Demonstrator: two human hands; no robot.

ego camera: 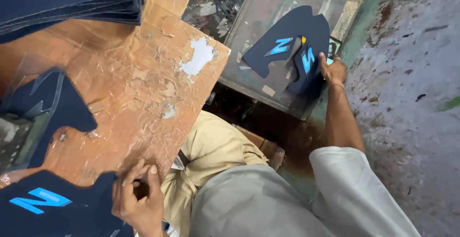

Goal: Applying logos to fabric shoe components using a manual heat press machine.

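My right hand [332, 70] rests on the edge of a dark navy shoe-upper piece [293, 45] with two bright blue logo marks, lying flat on a glass-topped stand [268, 7]. The fingers press on the piece's right side. My left hand [136, 198] lies at the near edge of a brown taped board [134, 88], fingers curled against the edge of another navy piece [52, 208] with a blue mark. Whether it grips that piece is hard to tell.
A stack of navy fabric sheets [72, 0] sits at the board's far left corner. A dark stencil-like frame [33, 117] lies on the board's left. Grey stained floor [412, 74] spreads to the right. My lap in beige cloth [215, 150] is below.
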